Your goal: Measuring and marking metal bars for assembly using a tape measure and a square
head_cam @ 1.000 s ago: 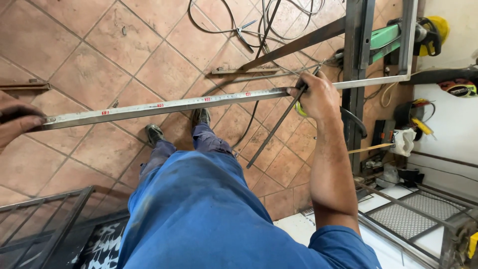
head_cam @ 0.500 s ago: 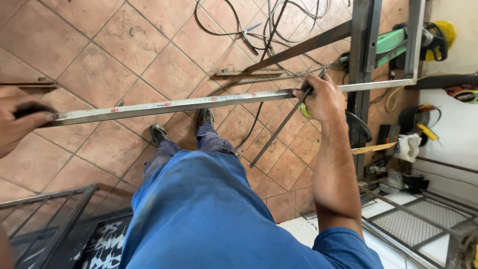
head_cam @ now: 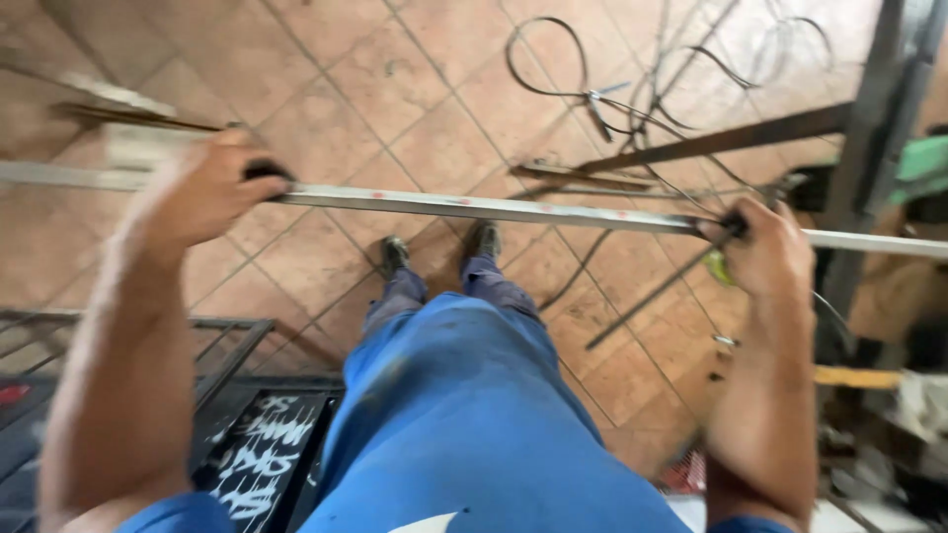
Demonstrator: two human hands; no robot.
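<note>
Long, thin metal bar (head_cam: 494,208) held level across the view above the tiled floor (head_cam: 415,89), left hand (head_cam: 212,192) and right hand (head_cam: 765,259) both wrapped closed around it, set wide apart. Judged stiff and fairly light for its length, smooth enough to slip and prone to swing at the ends, so best gripped wide as here, either side of the middle. Against the earlier frames: left hand now well inside the view rather than at its edge, bar more nearly horizontal.
</note>
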